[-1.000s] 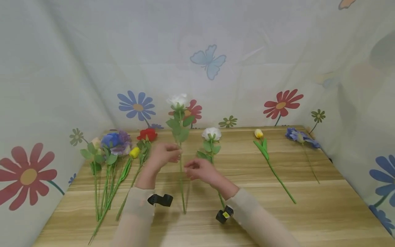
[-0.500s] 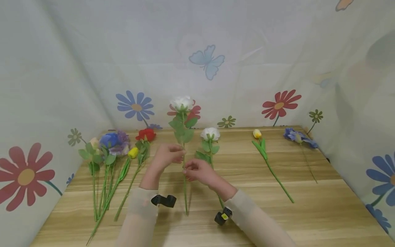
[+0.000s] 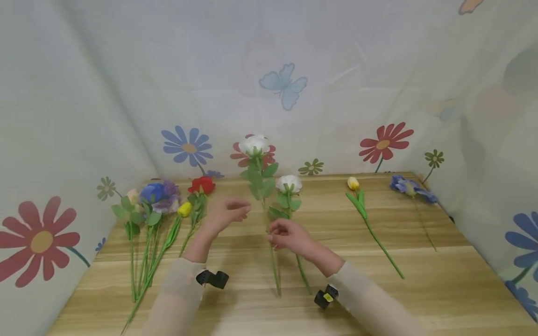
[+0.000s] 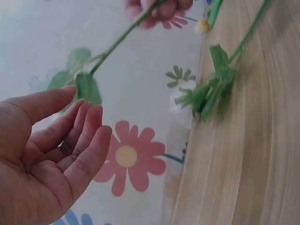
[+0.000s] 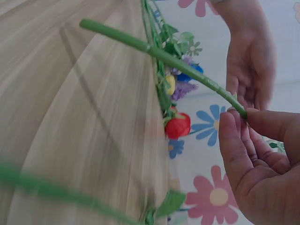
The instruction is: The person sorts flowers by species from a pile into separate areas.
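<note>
My right hand (image 3: 294,238) pinches the green stem of a white rose (image 3: 254,144) between thumb and fingers. The rose stands nearly upright over the table, its bloom in front of the back cloth and the stem's lower end tilted slightly right. In the right wrist view the cut end of the stem (image 5: 140,45) sticks out past the fingertips. My left hand (image 3: 220,217) is left of the stem, fingers loosely bent, palm facing it and nothing held, as the left wrist view also shows. A second white rose (image 3: 289,183) lies on the table just behind my right hand.
On the left of the wooden table (image 3: 344,303) lie a red rose (image 3: 201,185), a yellow tulip (image 3: 184,209), a blue flower (image 3: 152,192) and purple ones. A white-yellow tulip (image 3: 353,183) and a blue-violet flower (image 3: 409,186) lie on the right. Patterned cloth (image 3: 336,116) encloses the back and sides.
The rose has shifted right, carried by my right hand, which has come to grip its stem. My left hand, earlier at the stem, has parted from it.
</note>
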Available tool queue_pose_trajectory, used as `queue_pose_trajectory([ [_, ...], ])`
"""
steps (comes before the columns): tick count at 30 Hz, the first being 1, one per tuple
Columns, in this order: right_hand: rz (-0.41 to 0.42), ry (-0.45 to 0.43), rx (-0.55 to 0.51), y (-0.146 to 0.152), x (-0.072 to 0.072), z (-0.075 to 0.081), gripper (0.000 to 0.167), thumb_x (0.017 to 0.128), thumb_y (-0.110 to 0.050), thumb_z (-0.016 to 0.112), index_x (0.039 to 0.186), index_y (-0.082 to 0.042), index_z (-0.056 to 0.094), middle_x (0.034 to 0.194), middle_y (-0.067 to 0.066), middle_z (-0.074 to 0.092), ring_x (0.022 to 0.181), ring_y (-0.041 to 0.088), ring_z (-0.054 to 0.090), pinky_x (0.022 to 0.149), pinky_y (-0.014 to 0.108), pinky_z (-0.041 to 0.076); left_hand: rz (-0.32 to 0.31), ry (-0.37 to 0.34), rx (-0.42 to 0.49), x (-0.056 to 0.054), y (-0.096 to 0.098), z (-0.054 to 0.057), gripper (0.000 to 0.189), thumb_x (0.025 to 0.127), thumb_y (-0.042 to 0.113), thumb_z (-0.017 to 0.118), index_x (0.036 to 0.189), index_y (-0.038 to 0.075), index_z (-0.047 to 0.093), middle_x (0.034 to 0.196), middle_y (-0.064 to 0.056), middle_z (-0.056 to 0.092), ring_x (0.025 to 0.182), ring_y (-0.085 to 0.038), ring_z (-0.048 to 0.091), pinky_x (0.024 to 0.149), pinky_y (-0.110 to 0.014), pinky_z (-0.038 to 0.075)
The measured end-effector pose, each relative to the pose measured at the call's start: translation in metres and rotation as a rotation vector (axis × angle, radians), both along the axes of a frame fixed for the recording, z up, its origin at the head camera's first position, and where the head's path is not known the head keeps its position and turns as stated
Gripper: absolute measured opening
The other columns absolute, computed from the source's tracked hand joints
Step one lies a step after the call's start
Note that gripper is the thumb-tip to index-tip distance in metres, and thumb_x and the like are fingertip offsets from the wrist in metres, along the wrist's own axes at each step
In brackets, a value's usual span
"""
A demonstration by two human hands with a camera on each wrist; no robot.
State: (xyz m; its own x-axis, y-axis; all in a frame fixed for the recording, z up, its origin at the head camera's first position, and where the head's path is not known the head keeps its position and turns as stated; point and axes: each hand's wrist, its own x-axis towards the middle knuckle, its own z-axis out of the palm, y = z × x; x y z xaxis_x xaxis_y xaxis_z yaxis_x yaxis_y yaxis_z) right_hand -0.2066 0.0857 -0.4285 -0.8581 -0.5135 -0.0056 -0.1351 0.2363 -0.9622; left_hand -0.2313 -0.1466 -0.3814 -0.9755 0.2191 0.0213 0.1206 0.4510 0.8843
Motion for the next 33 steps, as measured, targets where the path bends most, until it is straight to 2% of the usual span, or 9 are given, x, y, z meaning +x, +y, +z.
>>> queue_pose_trajectory([
  [4, 0.004, -0.031, 0.029, 0.019, 0.002, -0.002, 0.032, 0.101, -0.006, 0.057, 0.123, 0.017, 0.054, 0.102, 0.019, 0.067, 0.081, 0.007, 0.064, 0.083, 0.046, 0.064, 0.011, 0.044, -0.080, 0.001, -0.019, -0.005, 0.034, 0.099, 0.018, 0.065, 0.124, -0.006, 0.069, 0.116, -0.026, 0.073, 0.093, -0.025, 0.073, 0.086, -0.038, 0.063],
  [6, 0.004, -0.047, 0.040, 0.027, 0.004, -0.003, 0.033, 0.101, -0.006, 0.057, 0.124, 0.018, 0.053, 0.101, 0.018, 0.067, 0.081, 0.007, 0.064, 0.082, 0.046, 0.064, 0.014, 0.062, -0.129, 0.003, -0.028, -0.009, 0.032, 0.099, 0.018, 0.066, 0.121, -0.005, 0.070, 0.111, -0.025, 0.074, 0.089, -0.023, 0.072, 0.082, -0.037, 0.062],
  [8, -0.002, -0.060, 0.048, 0.035, 0.006, -0.004, 0.034, 0.101, -0.006, 0.057, 0.124, 0.019, 0.052, 0.101, 0.016, 0.067, 0.081, 0.007, 0.064, 0.081, 0.042, 0.064, 0.010, 0.072, -0.173, 0.005, -0.036, -0.012, 0.030, 0.100, 0.017, 0.065, 0.120, -0.005, 0.070, 0.109, -0.025, 0.074, 0.088, -0.025, 0.072, 0.080, -0.036, 0.062],
  [15, -0.049, -0.107, 0.053, 0.063, 0.010, -0.005, 0.037, 0.102, -0.007, 0.057, 0.126, 0.019, 0.050, 0.101, 0.013, 0.066, 0.082, 0.007, 0.064, 0.077, 0.033, 0.064, 0.054, 0.070, -0.347, 0.020, -0.066, -0.014, 0.033, 0.100, 0.018, 0.065, 0.123, -0.005, 0.069, 0.119, -0.025, 0.072, 0.107, -0.038, 0.068, 0.087, -0.048, 0.060],
  [18, -0.088, -0.122, 0.057, 0.074, 0.008, -0.006, 0.035, 0.102, -0.007, 0.056, 0.126, 0.018, 0.051, 0.101, 0.011, 0.065, 0.082, 0.008, 0.063, 0.077, 0.032, 0.063, 0.071, 0.068, -0.406, 0.025, -0.081, -0.014, 0.034, 0.100, 0.017, 0.065, 0.124, -0.007, 0.068, 0.116, -0.026, 0.072, 0.105, -0.040, 0.068, 0.084, -0.049, 0.060],
  [23, -0.141, -0.147, 0.087, 0.088, 0.005, -0.006, 0.033, 0.102, -0.007, 0.056, 0.127, 0.015, 0.052, 0.101, 0.009, 0.065, 0.083, 0.010, 0.063, 0.076, 0.029, 0.063, 0.100, 0.075, -0.521, 0.028, -0.105, -0.021, 0.036, 0.099, 0.016, 0.065, 0.124, -0.009, 0.067, 0.113, -0.028, 0.072, 0.102, -0.043, 0.069, 0.081, -0.050, 0.060],
  [27, -0.166, -0.169, 0.099, 0.097, 0.003, -0.008, 0.033, 0.102, -0.006, 0.056, 0.128, 0.015, 0.051, 0.102, 0.012, 0.065, 0.082, 0.011, 0.063, 0.075, 0.029, 0.062, 0.118, 0.052, -0.577, 0.029, -0.120, -0.028, 0.039, 0.099, 0.017, 0.065, 0.126, -0.010, 0.066, 0.114, -0.029, 0.072, 0.103, -0.045, 0.069, 0.081, -0.051, 0.060],
  [33, -0.181, -0.183, 0.120, 0.104, 0.000, -0.014, 0.031, 0.103, -0.005, 0.052, 0.126, 0.015, 0.051, 0.103, 0.018, 0.065, 0.083, 0.011, 0.062, 0.076, 0.032, 0.063, 0.131, -0.009, -0.611, 0.028, -0.131, -0.033, 0.040, 0.099, 0.018, 0.065, 0.127, -0.011, 0.065, 0.112, -0.029, 0.072, 0.101, -0.044, 0.068, 0.082, -0.052, 0.058],
])
